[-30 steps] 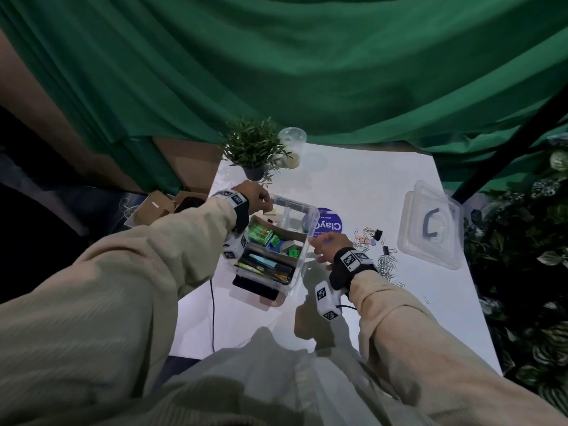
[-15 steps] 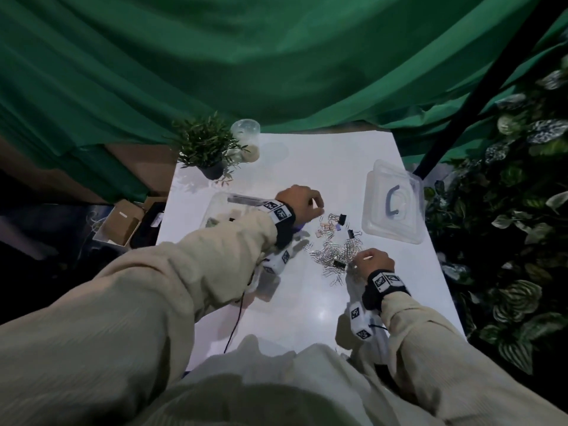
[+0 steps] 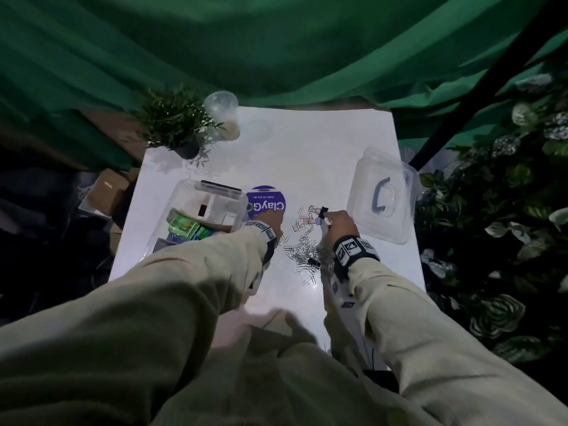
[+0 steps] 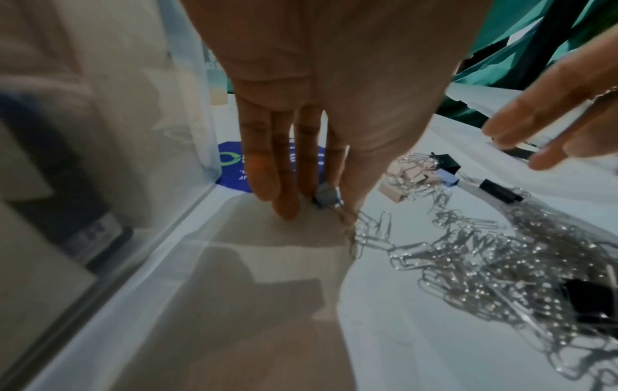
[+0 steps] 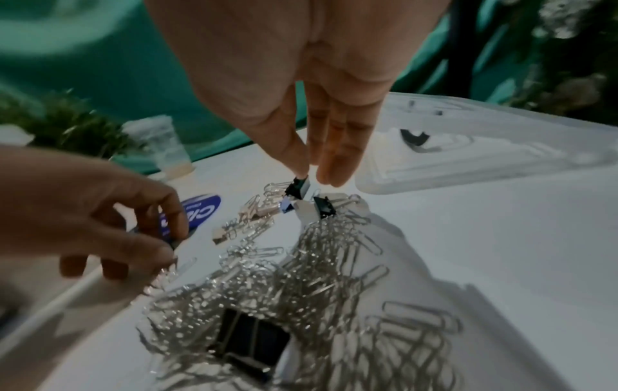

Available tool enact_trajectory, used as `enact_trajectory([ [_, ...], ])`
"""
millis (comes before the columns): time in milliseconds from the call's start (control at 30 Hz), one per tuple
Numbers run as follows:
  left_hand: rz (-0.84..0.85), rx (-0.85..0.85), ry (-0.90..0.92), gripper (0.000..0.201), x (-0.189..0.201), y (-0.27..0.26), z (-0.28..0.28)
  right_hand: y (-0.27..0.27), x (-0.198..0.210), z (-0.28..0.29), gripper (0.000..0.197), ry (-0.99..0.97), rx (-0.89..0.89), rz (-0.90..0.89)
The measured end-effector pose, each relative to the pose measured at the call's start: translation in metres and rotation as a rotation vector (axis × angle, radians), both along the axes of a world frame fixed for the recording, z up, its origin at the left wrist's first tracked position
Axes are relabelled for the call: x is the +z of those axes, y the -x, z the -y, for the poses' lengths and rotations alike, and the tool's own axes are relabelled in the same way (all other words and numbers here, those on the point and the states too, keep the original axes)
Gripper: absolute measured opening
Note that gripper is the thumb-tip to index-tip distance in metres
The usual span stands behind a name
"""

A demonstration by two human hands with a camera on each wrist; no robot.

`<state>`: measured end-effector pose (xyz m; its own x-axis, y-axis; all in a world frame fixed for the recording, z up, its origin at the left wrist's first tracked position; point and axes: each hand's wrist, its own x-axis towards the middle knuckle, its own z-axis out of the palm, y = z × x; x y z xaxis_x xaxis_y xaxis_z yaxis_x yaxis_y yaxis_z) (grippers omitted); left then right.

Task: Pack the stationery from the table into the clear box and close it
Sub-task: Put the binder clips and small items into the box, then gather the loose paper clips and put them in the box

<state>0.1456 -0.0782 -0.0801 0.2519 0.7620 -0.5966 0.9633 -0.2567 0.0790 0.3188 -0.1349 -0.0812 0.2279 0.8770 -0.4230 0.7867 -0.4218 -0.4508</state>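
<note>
Half packed, judging from the head view: clear box (image 3: 212, 207) at 9 o'clock on the white table (image 3: 307, 149), open, already holding green packets (image 3: 181, 227) and some dark and pale items too blurred to name. Still outside and waiting: the heap of silver paper clips (image 3: 302, 253) in the table centre, with several binder clips mixed in. Lying apart at 3 o'clock, the lid (image 3: 382, 195), handle up, not yet on the box. So left to do, as it seems: gather all the clips, put them in, then fit the lid.

At the 12 o'clock end of the heap, right hand (image 3: 338, 226) reaching down, thumb and forefinger closed in a pinch on a black binder clip (image 5: 296, 189), other fingers straight beside. Just next to it, a blue binder clip (image 5: 287, 206) and another black one (image 5: 324, 207); a bigger black one (image 5: 247, 341) buried in the clips at 6 o'clock.

Between the box and the heap, left hand (image 3: 272, 221), fingers curled down onto a small grey-blue binder clip (image 4: 326, 198) and pinching it against the thumb, seen from the right wrist. Under this hand, a round purple sticker (image 3: 266, 204).

Farther out at 11 o'clock: a small potted plant (image 3: 176, 124) and a plastic cup (image 3: 222, 113). Green cloth (image 3: 276, 41) behind all.
</note>
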Motion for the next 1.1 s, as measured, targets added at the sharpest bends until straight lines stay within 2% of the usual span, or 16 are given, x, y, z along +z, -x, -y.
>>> enact_trajectory([
  [133, 0.046, 0.095, 0.067, 0.033, -0.004, -0.001, -0.003, -0.006, -0.002, -0.02, 0.054, 0.05, 0.21, 0.083],
  [267, 0.132, 0.161, 0.156, 0.046, -0.005, -0.001, -0.013, -0.005, -0.012, -0.038, 0.044, 0.013, 0.266, 0.124],
  [333, 0.135, 0.141, 0.213, 0.037, -0.002, -0.003, -0.019, 0.0, -0.016, -0.042, 0.032, 0.007, 0.265, 0.146],
  [400, 0.168, 0.179, 0.197, 0.036, -0.003, -0.002, -0.024, 0.004, -0.019, -0.045, 0.026, 0.029, 0.255, 0.189],
  [533, 0.236, 0.206, 0.111, 0.038, -0.01, 0.002, -0.028, 0.009, -0.023, -0.049, 0.03, 0.016, 0.194, 0.189],
  [667, 0.446, 0.421, 0.082, 0.029, -0.013, -0.003, -0.028, 0.005, -0.024, -0.05, 0.033, -0.023, 0.136, 0.167],
  [733, 0.468, 0.48, 0.09, 0.026, -0.008, -0.005, -0.031, 0.001, -0.024, -0.048, 0.03, -0.011, 0.119, 0.156],
  [800, 0.57, 0.521, 0.244, 0.022, -0.007, -0.008, -0.035, -0.002, -0.023, -0.046, 0.023, -0.024, 0.016, 0.067],
  [867, 0.688, 0.574, 0.295, 0.021, -0.002, -0.012, -0.034, -0.003, -0.017, -0.042, 0.019, -0.063, -0.179, -0.069],
  [933, 0.644, 0.617, 0.313, 0.033, -0.001, -0.015, -0.04, -0.004, -0.014, -0.039, 0.016, -0.07, -0.402, -0.22],
  [1000, 0.551, 0.608, 0.275, 0.035, 0.003, -0.016, -0.045, -0.007, -0.012, -0.038, 0.014, -0.036, -0.533, -0.342],
  [1100, 0.376, 0.396, 0.141, 0.024, 0.003, -0.016, -0.039, -0.013, -0.003, -0.036, 0.016, 0.162, -0.55, -0.572],
])
